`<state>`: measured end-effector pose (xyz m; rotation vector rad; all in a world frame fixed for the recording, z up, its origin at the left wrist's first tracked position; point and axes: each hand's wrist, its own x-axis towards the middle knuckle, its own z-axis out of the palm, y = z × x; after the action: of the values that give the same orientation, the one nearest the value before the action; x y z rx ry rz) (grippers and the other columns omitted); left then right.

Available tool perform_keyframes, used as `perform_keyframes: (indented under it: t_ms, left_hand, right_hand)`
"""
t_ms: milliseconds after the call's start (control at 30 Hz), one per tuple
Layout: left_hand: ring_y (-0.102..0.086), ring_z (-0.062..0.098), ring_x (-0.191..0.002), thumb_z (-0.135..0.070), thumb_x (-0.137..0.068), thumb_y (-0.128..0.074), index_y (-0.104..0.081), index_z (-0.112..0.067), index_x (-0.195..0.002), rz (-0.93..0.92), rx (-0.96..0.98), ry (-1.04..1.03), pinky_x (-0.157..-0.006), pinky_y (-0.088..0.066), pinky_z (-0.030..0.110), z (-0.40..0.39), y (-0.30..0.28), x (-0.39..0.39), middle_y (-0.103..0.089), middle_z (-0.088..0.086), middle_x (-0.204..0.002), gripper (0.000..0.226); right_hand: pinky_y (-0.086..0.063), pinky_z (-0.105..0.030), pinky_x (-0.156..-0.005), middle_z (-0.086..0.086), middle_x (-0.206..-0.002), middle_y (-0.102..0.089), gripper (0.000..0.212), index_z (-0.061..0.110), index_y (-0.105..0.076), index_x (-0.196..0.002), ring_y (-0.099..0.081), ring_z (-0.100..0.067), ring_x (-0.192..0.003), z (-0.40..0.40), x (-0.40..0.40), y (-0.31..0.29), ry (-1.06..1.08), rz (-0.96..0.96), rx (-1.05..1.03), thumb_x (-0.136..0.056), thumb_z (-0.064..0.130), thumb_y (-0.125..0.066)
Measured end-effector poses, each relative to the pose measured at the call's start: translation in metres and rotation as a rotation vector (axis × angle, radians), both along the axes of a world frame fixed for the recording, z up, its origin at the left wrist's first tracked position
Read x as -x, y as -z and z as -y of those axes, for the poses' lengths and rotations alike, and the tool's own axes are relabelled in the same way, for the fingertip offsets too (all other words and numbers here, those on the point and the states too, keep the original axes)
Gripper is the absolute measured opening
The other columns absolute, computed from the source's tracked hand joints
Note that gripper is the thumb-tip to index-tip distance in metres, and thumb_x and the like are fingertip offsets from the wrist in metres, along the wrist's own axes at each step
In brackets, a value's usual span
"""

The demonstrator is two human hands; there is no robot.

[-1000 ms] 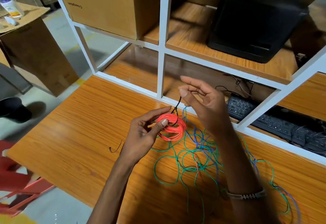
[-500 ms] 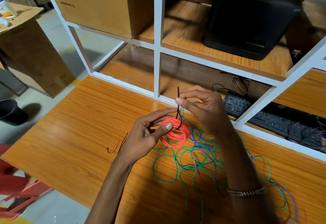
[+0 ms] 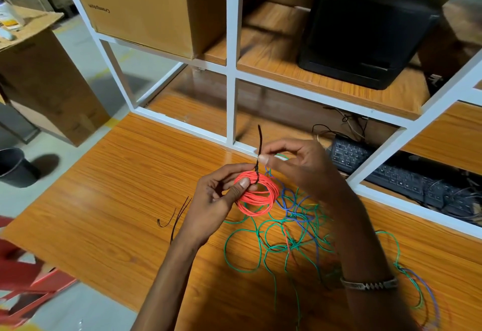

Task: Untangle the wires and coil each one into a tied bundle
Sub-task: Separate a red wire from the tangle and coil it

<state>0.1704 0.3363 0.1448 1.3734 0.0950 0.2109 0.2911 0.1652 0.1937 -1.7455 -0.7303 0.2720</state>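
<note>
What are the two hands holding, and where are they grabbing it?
The left hand pinches the orange wire coil at its left rim. The right hand pinches the black tie partway up, just above the coil.

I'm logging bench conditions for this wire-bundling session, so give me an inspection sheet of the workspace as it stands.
Surface: wooden table, orange grain, under a white shelf frame.
Job's things: orange coil wound, black tie looped round it, tail upward; green and blue wires lie tangled on the table.
Clutter: spare black ties lie loose on the table left of the hands.
Grips: left hand pinches the coil, thumb on top; right hand pinches the tie's tail.
Cables: thin dark leads beside the keyboard on the lower shelf.
Surroundings: cardboard box and black case on shelves; black bin on the floor.
</note>
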Motion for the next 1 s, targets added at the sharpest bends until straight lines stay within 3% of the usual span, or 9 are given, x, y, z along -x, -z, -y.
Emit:
perform_keyframes:
  t_ms: [200,333,500,600,700,767,900,1000]
  left_hand:
    - [-0.077,0.027,-0.099,-0.006,-0.098,-0.066,-0.072,-0.008,-0.123,0.004,-0.040,0.026,-0.092,-0.058,0.032,0.000,-0.003,0.002,-0.079,0.010,-0.109,0.026]
    - [-0.077,0.026,-0.097,-0.010,-0.096,-0.067,-0.073,-0.010,-0.123,-0.024,-0.079,0.098,-0.088,-0.059,0.032,-0.003,-0.005,0.001,-0.079,0.013,-0.106,0.027]
    - [-0.078,0.031,-0.097,-0.005,-0.098,-0.068,-0.074,-0.005,-0.122,-0.043,-0.129,0.121,-0.088,-0.061,0.037,-0.005,-0.003,0.000,-0.080,0.014,-0.105,0.025]
    - [-0.079,0.029,-0.092,-0.005,-0.098,-0.069,-0.075,-0.007,-0.119,-0.050,-0.196,0.082,-0.086,-0.061,0.038,0.003,0.002,-0.002,-0.080,0.010,-0.100,0.022]
    - [-0.078,0.025,-0.086,-0.003,-0.098,-0.069,-0.075,-0.003,-0.118,-0.063,-0.201,0.053,-0.079,-0.061,0.029,0.012,0.001,-0.008,-0.081,0.010,-0.098,0.021]
    - [-0.077,0.020,-0.082,-0.002,-0.098,-0.069,-0.075,-0.002,-0.116,-0.045,-0.227,0.045,-0.077,-0.059,0.026,0.018,-0.004,-0.011,-0.080,0.010,-0.094,0.020]
    - [-0.076,0.031,-0.083,-0.007,-0.096,-0.071,-0.074,-0.011,-0.111,0.056,-0.345,0.036,-0.078,-0.061,0.049,0.036,-0.011,-0.008,-0.079,0.004,-0.093,0.016]
    - [-0.070,0.040,-0.078,-0.017,-0.094,-0.073,-0.066,-0.024,-0.107,0.091,-0.457,0.035,-0.062,-0.054,0.063,0.053,-0.008,-0.005,-0.076,0.000,-0.090,0.016]
  right_hand:
    - [-0.057,-0.049,-0.067,-0.003,-0.094,-0.077,0.008,0.019,-0.081,-0.091,-0.073,-0.031,-0.085,-0.004,0.007,0.003,0.017,0.008,-0.024,-0.087,0.013,-0.082]
    - [-0.056,-0.025,-0.071,0.005,-0.085,-0.079,0.008,0.017,-0.081,-0.089,-0.071,-0.007,-0.077,-0.001,0.005,0.006,0.114,0.058,-0.029,-0.086,0.009,-0.082]
    - [-0.057,-0.029,-0.076,0.003,-0.079,-0.079,0.011,0.025,-0.079,-0.087,-0.076,-0.016,-0.077,-0.001,0.011,0.023,0.260,-0.047,-0.069,-0.086,0.014,-0.082]
    - [-0.053,-0.021,-0.072,0.006,-0.077,-0.077,0.009,0.020,-0.078,-0.085,-0.072,-0.008,-0.074,0.001,0.017,0.020,0.279,-0.002,-0.089,-0.087,0.013,-0.081]
    - [-0.047,-0.017,-0.064,0.012,-0.072,-0.072,0.006,0.010,-0.077,-0.085,-0.063,0.000,-0.064,0.007,0.026,0.012,0.245,0.030,-0.123,-0.089,0.006,-0.078]
    - [-0.050,-0.021,-0.065,0.008,-0.073,-0.073,0.005,0.009,-0.076,-0.085,-0.063,-0.004,-0.065,0.010,0.029,0.010,0.273,0.022,-0.172,-0.089,0.005,-0.077]
    - [-0.056,-0.029,-0.073,-0.003,-0.079,-0.077,0.007,0.015,-0.076,-0.088,-0.072,-0.015,-0.077,0.020,0.018,0.021,0.407,-0.069,-0.261,-0.090,0.009,-0.076]
    - [-0.053,-0.024,-0.070,0.000,-0.075,-0.075,0.011,0.018,-0.074,-0.086,-0.068,-0.008,-0.071,0.028,0.018,0.036,0.457,-0.125,-0.240,-0.091,0.008,-0.076]
